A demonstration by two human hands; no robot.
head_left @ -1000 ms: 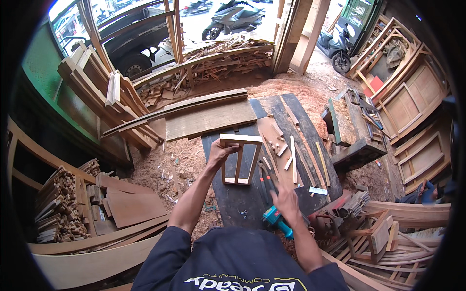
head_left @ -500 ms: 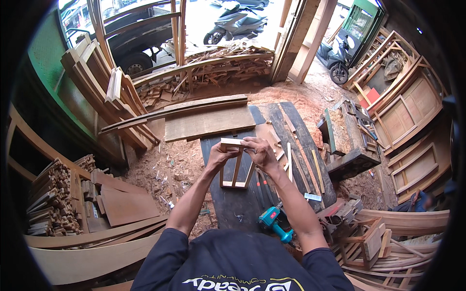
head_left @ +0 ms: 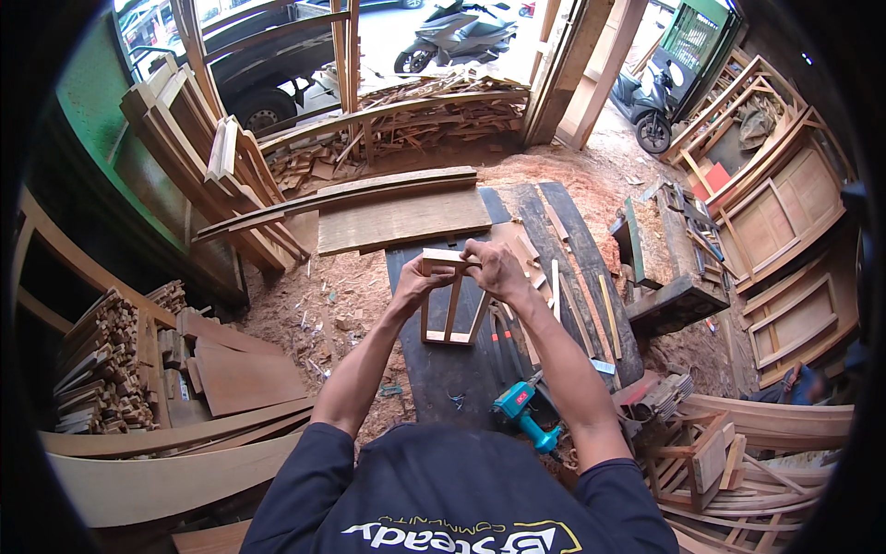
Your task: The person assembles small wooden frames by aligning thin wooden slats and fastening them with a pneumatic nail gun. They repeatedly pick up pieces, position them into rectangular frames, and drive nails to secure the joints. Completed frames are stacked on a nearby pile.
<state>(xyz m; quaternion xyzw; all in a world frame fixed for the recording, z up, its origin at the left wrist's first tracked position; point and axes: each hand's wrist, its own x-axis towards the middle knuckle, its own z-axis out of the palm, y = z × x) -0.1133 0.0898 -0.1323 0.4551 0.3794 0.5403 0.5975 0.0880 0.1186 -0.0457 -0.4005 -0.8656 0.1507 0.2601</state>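
A small wooden frame [head_left: 450, 309] with three upright slats stands on the dark workbench [head_left: 434, 369]. My left hand [head_left: 420, 277] grips its top left corner. My right hand [head_left: 494, 268] pinches the top rail at the right end. Both hands are on the frame's upper crosspiece. A teal power drill [head_left: 519, 409] lies on the bench near my right forearm.
Loose wooden strips [head_left: 554, 291] lie on the bench's right side. A flat board [head_left: 401, 220] rests beyond the bench on sawdust. Stacked planks [head_left: 101, 360] fill the left. Wooden frames and panels [head_left: 784, 231] stand at right. A green-grey machine [head_left: 660, 258] sits right of the bench.
My right hand rose from near the drill to the frame's top rail. My left hand stayed on the frame.
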